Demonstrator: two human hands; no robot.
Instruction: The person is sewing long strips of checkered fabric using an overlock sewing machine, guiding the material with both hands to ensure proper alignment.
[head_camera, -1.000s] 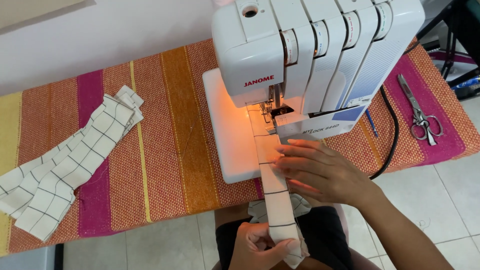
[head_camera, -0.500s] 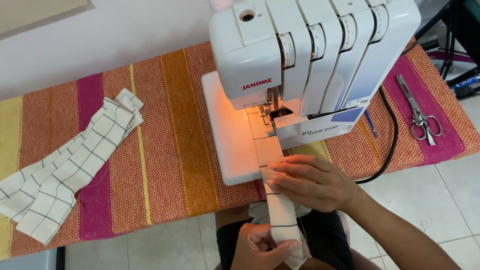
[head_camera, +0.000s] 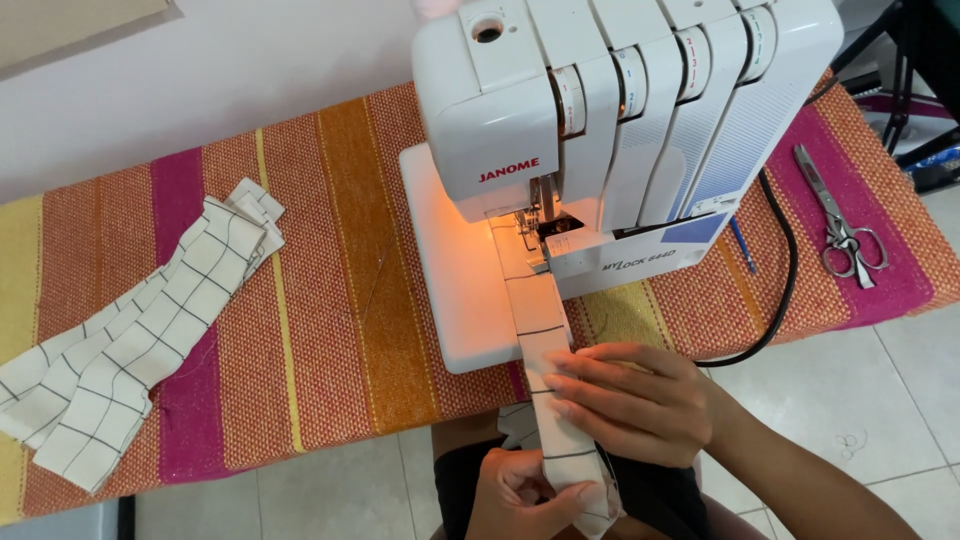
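A narrow white fabric strip with a dark grid (head_camera: 535, 340) runs from under the presser foot of a white overlock sewing machine (head_camera: 600, 130) toward me, over the table's front edge. My right hand (head_camera: 635, 400) lies flat on the strip just past the machine's bed, fingers pointing left. My left hand (head_camera: 525, 495) pinches the strip's lower end in front of my lap. The machine's lamp lights the needle area orange.
A striped woven cloth in orange, pink and yellow (head_camera: 330, 300) covers the table. A pile of similar checked strips (head_camera: 140, 340) lies at the left. Scissors (head_camera: 845, 225) rest at the right, beside a black power cord (head_camera: 785, 280). Pale floor tiles lie below.
My right hand has slid back along the strip toward me, away from the presser foot. The view has shifted slightly. My left hand keeps its hold low on the strip.
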